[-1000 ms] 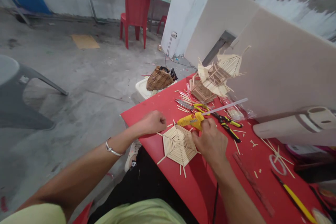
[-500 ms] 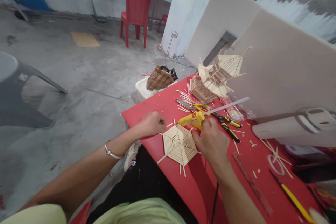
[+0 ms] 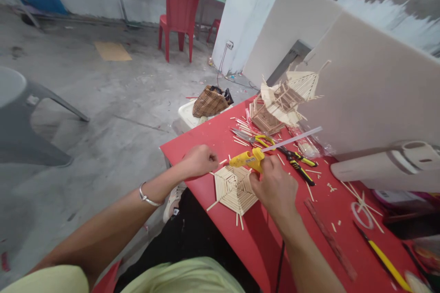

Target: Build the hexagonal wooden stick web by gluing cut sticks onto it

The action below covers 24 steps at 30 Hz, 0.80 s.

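A yellow hot glue gun (image 3: 248,159) is gripped in my right hand (image 3: 275,187). A clear glue stick (image 3: 292,139) juts from its back end, and its nozzle points left. Below it lies a web-shaped panel of thin wooden sticks (image 3: 235,191), flat on the red table (image 3: 250,242), with stick ends poking out past its rim. My left hand (image 3: 202,161) is closed at the panel's upper left, close to the nozzle. Its fingertips are curled out of sight, so what they pinch, if anything, is hidden.
Behind the gun lie scissors (image 3: 244,136), yellow-black pliers (image 3: 299,169) and loose sticks. A stick-built pagoda model (image 3: 283,100) stands at the far corner. To the right are a white tumbler (image 3: 374,165), a tape ring (image 3: 361,215) and a yellow-handled knife (image 3: 388,263).
My right hand has brought the glue gun slightly left and down, its nozzle nearer my left hand. The left hand and panel look almost unmoved.
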Available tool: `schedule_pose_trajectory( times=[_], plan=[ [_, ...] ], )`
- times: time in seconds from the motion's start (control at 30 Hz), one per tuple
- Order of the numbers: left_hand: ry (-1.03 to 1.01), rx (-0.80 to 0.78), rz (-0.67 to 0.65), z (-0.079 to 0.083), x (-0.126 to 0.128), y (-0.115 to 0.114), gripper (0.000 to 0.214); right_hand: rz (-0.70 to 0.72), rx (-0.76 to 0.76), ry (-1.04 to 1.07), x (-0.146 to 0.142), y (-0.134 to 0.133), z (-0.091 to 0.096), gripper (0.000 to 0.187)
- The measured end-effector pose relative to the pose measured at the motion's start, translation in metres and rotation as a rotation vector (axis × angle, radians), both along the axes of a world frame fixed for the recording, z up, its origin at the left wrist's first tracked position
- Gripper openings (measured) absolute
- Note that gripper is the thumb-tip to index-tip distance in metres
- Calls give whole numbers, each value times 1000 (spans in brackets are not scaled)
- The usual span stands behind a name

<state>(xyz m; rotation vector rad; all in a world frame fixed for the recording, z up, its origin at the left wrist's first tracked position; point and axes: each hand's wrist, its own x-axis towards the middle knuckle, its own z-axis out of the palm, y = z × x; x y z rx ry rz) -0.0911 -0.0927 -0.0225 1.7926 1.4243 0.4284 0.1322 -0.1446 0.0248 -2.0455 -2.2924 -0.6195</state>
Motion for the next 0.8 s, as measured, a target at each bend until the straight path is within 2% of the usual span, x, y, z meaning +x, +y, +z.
schedule_pose_trajectory(
  times=[0.27,0.47,0.8],
  plan=[
    [-6,52,25,-1,0,-1,16,44,-2,13,-6,-7,0,16],
    [-42,-11,24,4,-1,-3,16,87,-34,21,-15,-14,0,15],
    [-66,13,4,2,-2,-3,17,153,-11,28,-20,-16,-1,11]
  ],
)
